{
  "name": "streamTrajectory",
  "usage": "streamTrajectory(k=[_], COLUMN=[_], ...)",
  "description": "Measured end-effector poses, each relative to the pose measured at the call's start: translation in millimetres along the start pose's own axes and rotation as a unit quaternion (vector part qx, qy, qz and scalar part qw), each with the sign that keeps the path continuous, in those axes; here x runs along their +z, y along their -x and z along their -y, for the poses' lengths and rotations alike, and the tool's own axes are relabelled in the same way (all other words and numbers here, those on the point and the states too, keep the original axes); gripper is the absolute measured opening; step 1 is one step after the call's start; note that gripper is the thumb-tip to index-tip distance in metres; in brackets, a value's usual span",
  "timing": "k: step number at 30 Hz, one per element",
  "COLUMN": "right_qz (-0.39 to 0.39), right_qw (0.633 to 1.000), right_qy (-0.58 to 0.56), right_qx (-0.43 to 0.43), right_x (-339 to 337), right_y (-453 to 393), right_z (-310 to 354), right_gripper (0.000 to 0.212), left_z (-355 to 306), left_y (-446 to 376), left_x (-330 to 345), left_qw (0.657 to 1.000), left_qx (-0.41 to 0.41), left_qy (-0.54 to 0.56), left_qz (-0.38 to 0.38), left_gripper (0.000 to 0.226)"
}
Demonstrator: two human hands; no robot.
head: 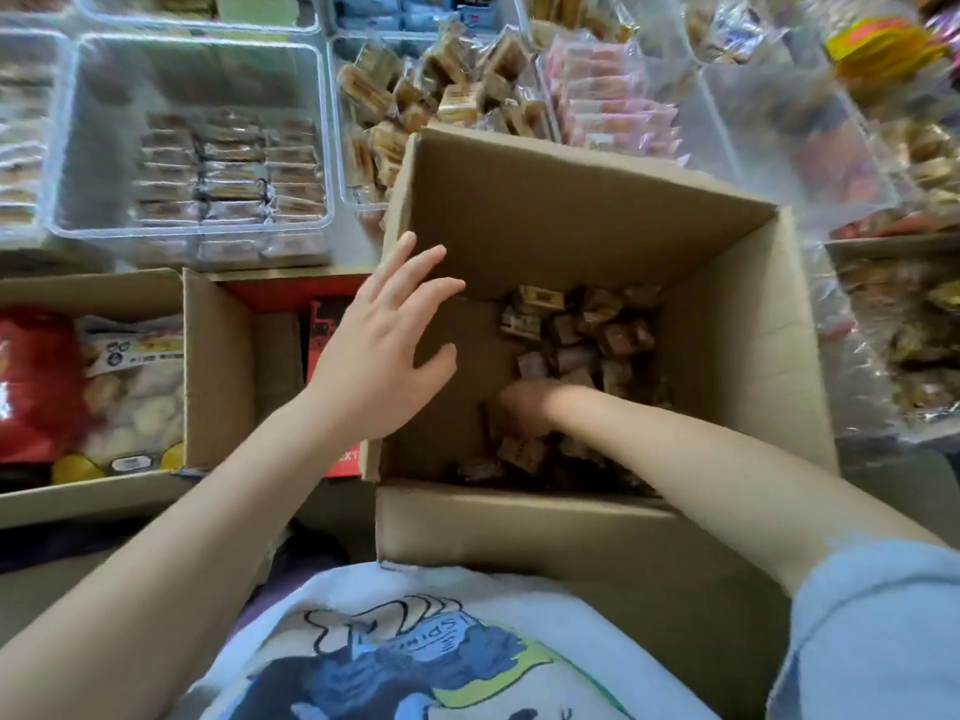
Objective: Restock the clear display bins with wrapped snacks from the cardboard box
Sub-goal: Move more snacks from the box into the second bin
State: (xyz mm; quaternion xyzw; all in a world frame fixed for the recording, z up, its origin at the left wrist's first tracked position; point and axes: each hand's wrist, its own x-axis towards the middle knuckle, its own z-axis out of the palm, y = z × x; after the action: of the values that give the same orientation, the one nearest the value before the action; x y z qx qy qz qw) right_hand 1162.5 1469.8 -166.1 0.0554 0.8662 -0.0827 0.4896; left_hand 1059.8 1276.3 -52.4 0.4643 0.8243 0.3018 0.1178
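**Q:** Where are the wrapped snacks, and which way do they lie?

**A:** The wrapped snacks [576, 345] sit in a loose heap at the bottom of the open cardboard box [587, 220], gathered toward its right and near side. They are small blocky pieces in clear wrap, brown and tan with some pale labels. They lie jumbled, so no shared long axis can be made out. The box is tilted, its far corner pointing up and to the right in the view.

**Q:** What are the hands doing?

**A:** The right hand [524, 407] is down inside the box, resting on the heap with its fingers curled in among the pieces. It is in shadow and blurred, so I cannot tell whether it has hold of any. The left hand [379, 350] hovers over the box's left wall, fingers [415, 267] straight and spread wide, holding nothing.

**Q:** What lies around the box?

**A:** Beyond it stand clear display bins. The left clear bin [197, 59] holds neat rows of flat wrapped bars on its floor. A middle bin [343, 148] is piled with tan snacks like those in the box, and a bin of pink packets [618, 106] stands just right of it. To the left of the box is a second cardboard box [218, 356] with a red bag [36, 387] inside.
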Motion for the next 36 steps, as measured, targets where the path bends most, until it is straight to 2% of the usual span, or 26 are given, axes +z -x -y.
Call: streamTrajectory(k=[2,3,5,7,9,12,14,16,19,21,22,24,26,28,30,32,34,36], right_qz=[0.049,0.051,0.029,-0.02,-0.03,-0.012,-0.065,-0.078,-0.012,0.004,0.006,-0.006,-0.033,-0.065,-0.119,-0.187,-0.223,-0.22], right_qw=[0.998,0.997,0.994,0.993,0.995,0.999,0.986,0.934,0.777,0.695,0.671,0.651,0.66,0.698,0.779,0.857,0.876,0.883], right_qy=[0.033,0.053,0.1,0.109,0.09,-0.035,-0.153,-0.349,-0.618,-0.683,-0.692,-0.693,-0.681,-0.647,-0.562,-0.445,-0.4,-0.381], right_qx=[-0.028,-0.029,-0.031,-0.028,-0.042,-0.015,-0.005,-0.007,-0.118,-0.225,-0.266,-0.31,-0.316,-0.299,-0.251,-0.179,-0.151,-0.161], right_x=[22,31,42,47,47,16,-14,-43,-71,-85,-91,-107,-124,-142,-163,-186,-207,-227], right_y=[-16,-19,-24,-29,-27,-16,-3,18,59,81,87,98,104,104,103,104,101,91], right_z=[-4,-4,-5,-6,-8,-12,-23,-34,-40,-36,-31,-13,16,45,74,98,122,153], right_gripper=[0.056,0.055,0.043,0.04,0.038,0.047,0.06,0.062,0.037,0.038,0.042,0.048,0.048,0.038,0.024,0.028,0.029,0.026], left_z=[1,1,0,0,1,4,4,1,-8,-10,-10,-8,0,15,36,65,97,130], left_y=[0,0,0,-1,-2,0,1,2,5,8,9,11,13,16,20,26,33,39], left_x=[0,0,2,5,6,6,6,3,-3,-11,-17,-32,-51,-71,-90,-109,-129,-148], left_qw=[1.0,1.0,1.0,1.0,1.0,1.0,1.0,0.999,0.994,0.975,0.958,0.918,0.887,0.869,0.872,0.878,0.875,0.873], left_qx=[-0.007,-0.008,-0.007,-0.008,-0.009,-0.001,-0.001,-0.004,-0.038,-0.094,-0.124,-0.16,-0.176,-0.183,-0.185,-0.185,-0.181,-0.165], left_qy=[0.006,0.006,0.003,0.006,0.009,0.014,0.025,0.036,0.096,0.195,0.255,0.356,0.418,0.446,0.434,0.421,0.432,0.445], left_qz=[0.001,0.001,-0.001,-0.005,-0.01,-0.017,-0.018,-0.026,-0.039,-0.044,-0.049,-0.065,-0.085,-0.108,-0.128,-0.135,-0.124,-0.111], left_gripper=[0.049,0.048,0.047,0.046,0.046,0.046,0.049,0.054,0.063,0.066,0.066,0.062,0.058,0.051,0.039,0.034,0.036,0.042])
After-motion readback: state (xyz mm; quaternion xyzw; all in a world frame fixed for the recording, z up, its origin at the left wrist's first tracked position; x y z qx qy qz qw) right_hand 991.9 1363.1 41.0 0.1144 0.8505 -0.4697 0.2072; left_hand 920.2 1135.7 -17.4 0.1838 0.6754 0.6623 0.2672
